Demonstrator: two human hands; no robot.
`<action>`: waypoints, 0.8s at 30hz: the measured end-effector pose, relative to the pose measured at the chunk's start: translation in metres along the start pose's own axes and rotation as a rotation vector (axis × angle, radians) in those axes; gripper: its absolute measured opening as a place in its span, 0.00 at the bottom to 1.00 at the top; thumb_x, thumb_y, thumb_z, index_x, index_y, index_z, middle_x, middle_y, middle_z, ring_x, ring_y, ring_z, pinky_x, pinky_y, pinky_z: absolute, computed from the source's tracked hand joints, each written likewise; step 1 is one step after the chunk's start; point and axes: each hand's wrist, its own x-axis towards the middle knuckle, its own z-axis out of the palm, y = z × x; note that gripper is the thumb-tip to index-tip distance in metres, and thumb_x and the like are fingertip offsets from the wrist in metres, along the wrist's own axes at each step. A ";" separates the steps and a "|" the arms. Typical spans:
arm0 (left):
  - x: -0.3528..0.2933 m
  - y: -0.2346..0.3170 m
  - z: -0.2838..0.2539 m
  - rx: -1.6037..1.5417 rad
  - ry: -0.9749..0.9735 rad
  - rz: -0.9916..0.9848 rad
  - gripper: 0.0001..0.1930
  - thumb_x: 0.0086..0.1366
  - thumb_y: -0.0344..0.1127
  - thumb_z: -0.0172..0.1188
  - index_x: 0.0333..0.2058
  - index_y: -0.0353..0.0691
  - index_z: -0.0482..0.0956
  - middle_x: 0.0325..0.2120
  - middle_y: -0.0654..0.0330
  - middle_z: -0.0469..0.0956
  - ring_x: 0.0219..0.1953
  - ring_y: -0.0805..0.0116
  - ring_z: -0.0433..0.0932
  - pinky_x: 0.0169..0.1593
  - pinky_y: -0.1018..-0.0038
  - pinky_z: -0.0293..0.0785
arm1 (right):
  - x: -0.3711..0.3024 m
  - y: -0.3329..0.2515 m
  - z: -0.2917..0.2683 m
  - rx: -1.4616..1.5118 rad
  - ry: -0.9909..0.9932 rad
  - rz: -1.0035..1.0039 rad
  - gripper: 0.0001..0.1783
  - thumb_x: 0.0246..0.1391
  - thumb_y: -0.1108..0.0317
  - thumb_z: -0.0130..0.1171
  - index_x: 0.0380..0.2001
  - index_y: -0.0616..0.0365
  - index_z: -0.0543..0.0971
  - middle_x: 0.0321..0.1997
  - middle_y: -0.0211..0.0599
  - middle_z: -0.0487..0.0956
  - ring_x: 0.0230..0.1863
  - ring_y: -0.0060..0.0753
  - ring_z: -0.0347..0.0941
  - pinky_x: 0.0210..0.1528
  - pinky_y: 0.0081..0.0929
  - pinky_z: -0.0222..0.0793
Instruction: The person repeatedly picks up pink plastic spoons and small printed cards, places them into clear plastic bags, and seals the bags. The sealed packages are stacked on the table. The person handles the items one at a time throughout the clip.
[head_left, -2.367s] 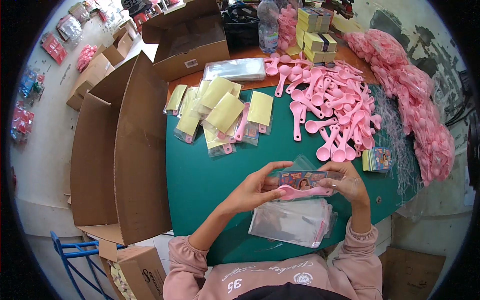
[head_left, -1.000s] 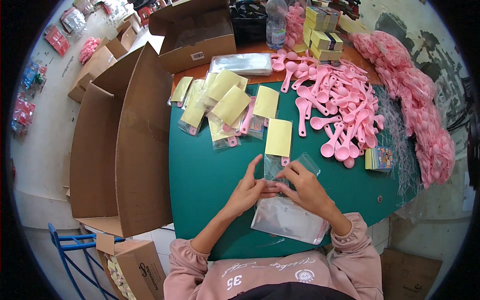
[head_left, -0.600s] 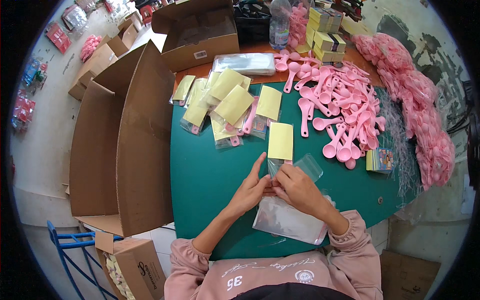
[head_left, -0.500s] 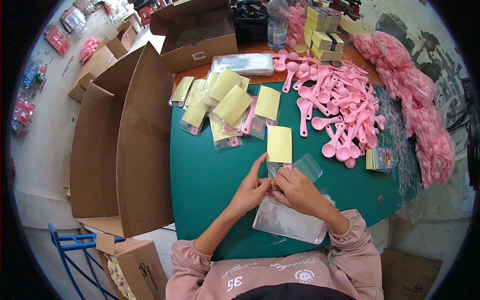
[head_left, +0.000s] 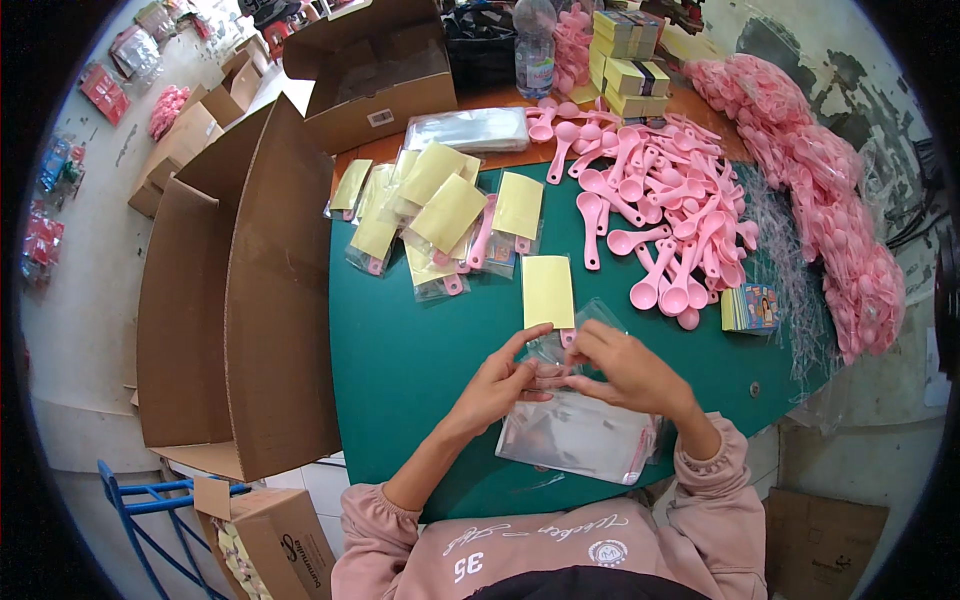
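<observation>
Between my hands, at the table's near middle, lies a clear plastic bag (head_left: 546, 352) with a yellow card (head_left: 548, 292) and a pink spoon's handle in it. My left hand (head_left: 492, 385) pinches the open end of this bag, its index finger stretched toward the card. My right hand (head_left: 630, 370) has its thumb and bent fingers on the bag's other side at the same end. Partly under my hands is a stack of flat clear bags (head_left: 570, 438). Left of the card, several filled bags (head_left: 447, 213) lie heaped, yellow cards up.
Loose pink spoons (head_left: 690, 215) are piled at the right, beside a stack of printed cards (head_left: 750, 308). Bagged spoons (head_left: 800, 170) line the right edge. An open carton (head_left: 285, 300) borders the left side. Further back stand a water bottle (head_left: 535, 50) and banded card stacks (head_left: 636, 80).
My right hand has moved slightly right and its fingers have spread a little from the left hand's. The view has shifted, so the table things appear further left.
</observation>
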 end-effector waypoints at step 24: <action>-0.007 -0.004 -0.002 -0.248 0.034 -0.031 0.28 0.65 0.30 0.41 0.62 0.49 0.42 0.35 0.60 0.72 0.38 0.71 0.75 0.46 0.70 0.73 | 0.009 -0.011 0.037 -0.455 0.191 -0.381 0.09 0.36 0.74 0.60 0.23 0.59 0.69 0.24 0.34 0.65 0.29 0.33 0.66 0.35 0.28 0.61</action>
